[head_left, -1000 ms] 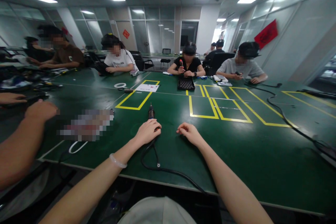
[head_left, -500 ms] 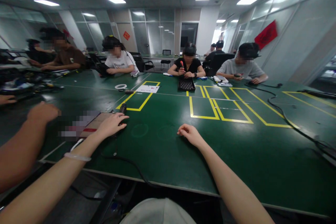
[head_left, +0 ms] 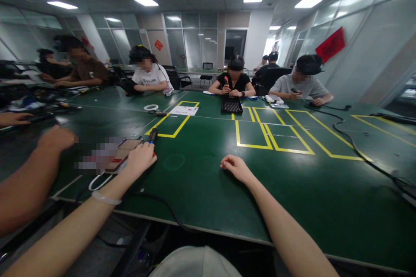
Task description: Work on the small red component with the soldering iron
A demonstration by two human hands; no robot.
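Note:
My left hand (head_left: 141, 158) is closed around a dark cylindrical hand tool (head_left: 153, 135) at the left of the green table. The tool's black end points away from me, and a blue band and red parts show beside my fingers. Just left of this hand lies a brown flat item (head_left: 125, 153) with a red patch, and a white cord loop (head_left: 97, 181) is near my wrist. My right hand (head_left: 237, 167) rests on the table in front of me, its fingers curled in and thumb against them, with nothing seen in it.
Another person's arm (head_left: 56, 143) reaches in at the left. Yellow tape outlines (head_left: 253, 145) mark the green table (head_left: 201, 194). A white paper (head_left: 184, 110), a white ring (head_left: 151, 107) and a black tray (head_left: 231, 106) lie farther off. Black cables (head_left: 357, 151) cross the right side. Several people sit opposite.
My left hand has closed on the dark tool, its fingers no longer stretched out, and more of the tool now shows. My right hand has stayed in place.

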